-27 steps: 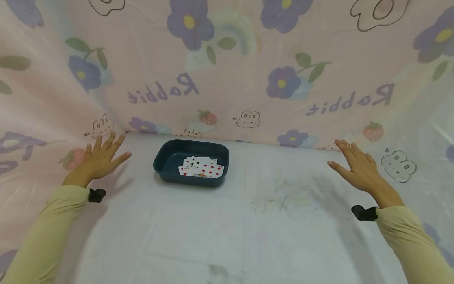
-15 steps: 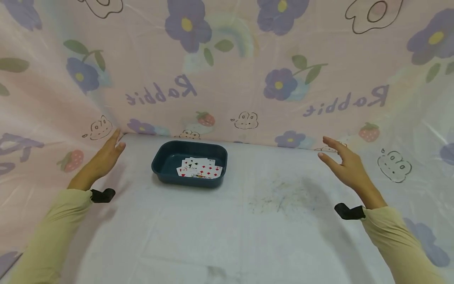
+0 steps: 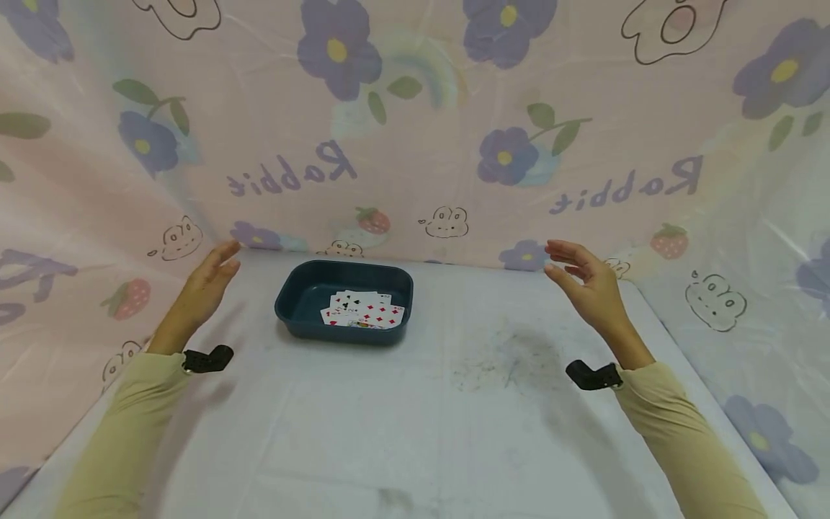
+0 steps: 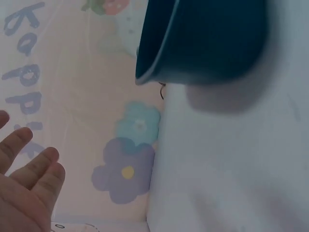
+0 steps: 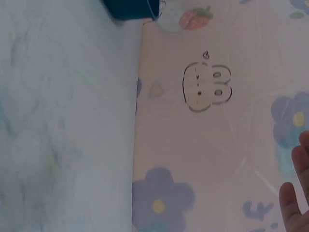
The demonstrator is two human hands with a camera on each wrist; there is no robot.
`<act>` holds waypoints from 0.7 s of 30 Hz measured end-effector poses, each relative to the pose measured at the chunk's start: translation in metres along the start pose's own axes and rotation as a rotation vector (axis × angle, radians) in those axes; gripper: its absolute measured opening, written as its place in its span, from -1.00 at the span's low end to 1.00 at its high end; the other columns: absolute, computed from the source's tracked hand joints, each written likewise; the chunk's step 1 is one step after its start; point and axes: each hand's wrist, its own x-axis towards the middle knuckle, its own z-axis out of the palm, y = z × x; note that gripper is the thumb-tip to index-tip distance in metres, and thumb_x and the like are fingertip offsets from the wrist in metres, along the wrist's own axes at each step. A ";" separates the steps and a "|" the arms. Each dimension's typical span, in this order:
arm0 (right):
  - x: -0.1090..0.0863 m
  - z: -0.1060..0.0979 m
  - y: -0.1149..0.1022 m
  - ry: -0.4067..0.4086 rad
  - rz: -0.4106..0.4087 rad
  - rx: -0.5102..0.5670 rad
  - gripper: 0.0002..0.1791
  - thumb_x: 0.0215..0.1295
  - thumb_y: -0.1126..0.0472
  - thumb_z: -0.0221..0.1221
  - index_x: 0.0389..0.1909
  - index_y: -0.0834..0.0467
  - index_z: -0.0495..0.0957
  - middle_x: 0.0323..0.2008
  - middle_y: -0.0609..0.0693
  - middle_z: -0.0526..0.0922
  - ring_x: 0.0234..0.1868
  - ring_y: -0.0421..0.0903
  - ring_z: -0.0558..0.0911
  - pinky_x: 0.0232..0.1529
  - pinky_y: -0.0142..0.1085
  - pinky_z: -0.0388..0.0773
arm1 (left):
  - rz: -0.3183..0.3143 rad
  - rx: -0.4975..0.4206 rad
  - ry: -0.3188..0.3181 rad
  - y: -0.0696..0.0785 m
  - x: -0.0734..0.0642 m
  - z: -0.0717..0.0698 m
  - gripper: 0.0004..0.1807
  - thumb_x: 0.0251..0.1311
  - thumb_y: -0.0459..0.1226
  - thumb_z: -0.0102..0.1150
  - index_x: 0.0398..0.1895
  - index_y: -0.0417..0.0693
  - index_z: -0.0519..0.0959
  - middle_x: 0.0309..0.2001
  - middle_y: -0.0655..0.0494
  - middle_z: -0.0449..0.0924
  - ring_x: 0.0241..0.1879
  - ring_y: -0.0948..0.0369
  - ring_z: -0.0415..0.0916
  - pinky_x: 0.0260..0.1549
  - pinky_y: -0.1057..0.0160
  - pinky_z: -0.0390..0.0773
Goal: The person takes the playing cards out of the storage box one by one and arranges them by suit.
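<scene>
A dark teal rectangular bin stands on the white table toward the back, left of centre. Several playing cards lie face up and overlapping inside it, red diamonds and black clubs among them. To the bin's left, my left hand is raised with relaxed fingers and holds nothing. My right hand hovers well to the right of the bin, fingers loosely bent, thumb apart, nothing between them. In the left wrist view the bin's wall looms close at the top, away from the fingers.
A pink sheet printed with flowers and rabbits hangs behind the table and along both sides. Dark smudges mark the tabletop right of the bin. Black camera mounts sit on both wrists.
Both hands have turned from spread, palms down, to palms facing inward. The right hand has moved left toward the middle; the left has shifted slightly right. The bin and cards stay put.
</scene>
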 end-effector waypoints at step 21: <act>0.017 0.064 -0.048 -0.132 -0.021 0.176 -0.63 0.32 0.39 0.15 0.12 0.41 0.44 0.03 0.35 0.52 0.06 0.25 0.47 0.06 0.07 0.33 | -0.030 -0.178 0.109 -0.013 0.003 0.050 -0.33 0.46 -0.25 -0.05 0.51 -0.23 -0.03 0.44 -0.23 0.02 0.35 -0.16 0.06 0.25 0.17 0.23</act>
